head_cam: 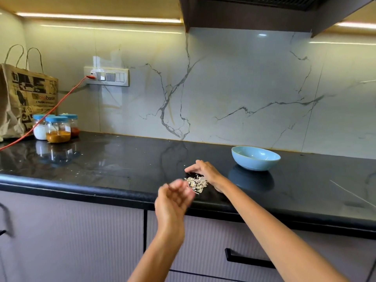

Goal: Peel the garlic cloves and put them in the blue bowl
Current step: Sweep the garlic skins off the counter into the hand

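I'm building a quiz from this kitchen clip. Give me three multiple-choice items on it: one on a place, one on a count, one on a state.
1. Where is the bowl?
A. On the counter, right of the peel pile
B. Beside the jars
C. In the left hand

2. How many blue-lidded jars stand by the paper bag?
A. One
B. Three
C. Five

3. How is the right hand?
A. Gripping the bowl
B. Fingers extended over the peels
C. Flat on the cabinet door

Answers: 1 A, it sits on the counter right of the peels. 2 B, three blue lids show. 3 B, its fingers reach out above the pile; the left hand is blurred.
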